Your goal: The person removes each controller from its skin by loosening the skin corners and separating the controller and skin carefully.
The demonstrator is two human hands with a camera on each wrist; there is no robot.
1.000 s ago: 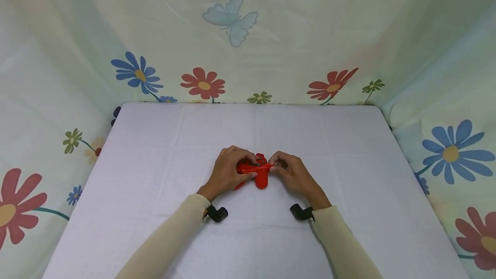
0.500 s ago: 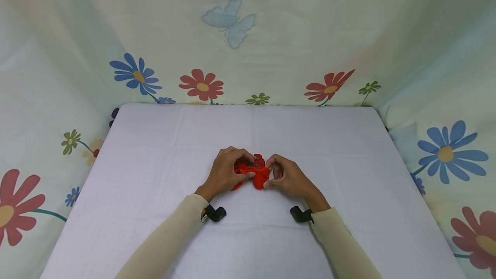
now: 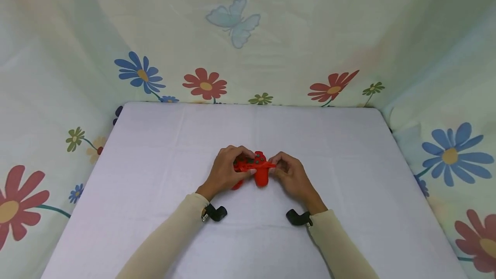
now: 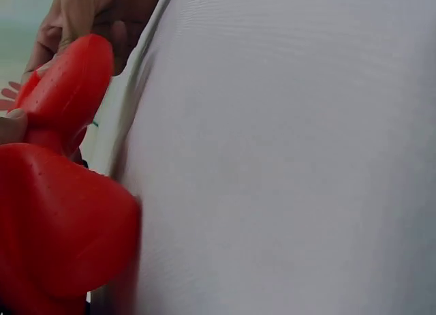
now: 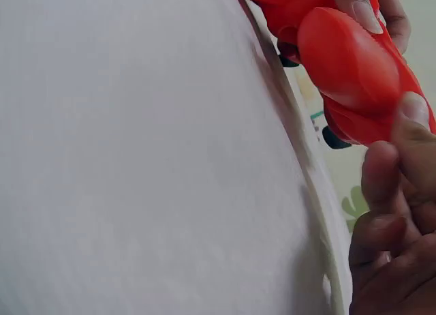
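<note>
A red game controller (image 3: pixel 261 178) with dark buttons is held just above the table's middle in the head view. A stretchy red rubber cover (image 5: pixel 347 63) lies around its grips, with a bunched band running across the front. My left hand (image 3: pixel 226 169) grips the controller's left side, fingers at the far edge and thumb at the near side. With thumb and fingertips, my right hand (image 3: pixel 293 175) pinches the cover's edge and stretches it out to the right. The left wrist view shows the smooth rounded cover on a grip (image 4: pixel 61 219). Fingers hide much of the left half.
A white cloth covers the table (image 3: pixel 186 132) under both hands. Behind and on both sides hangs a pale curtain (image 3: pixel 294 25) printed with flowers and a butterfly. Each wrist carries a small black camera (image 3: pixel 297 217).
Half a second ago my right thumb and fingers spread over the right grip; now they pinch the cover's edge and pull a point of it rightward. My left hand keeps its hold.
</note>
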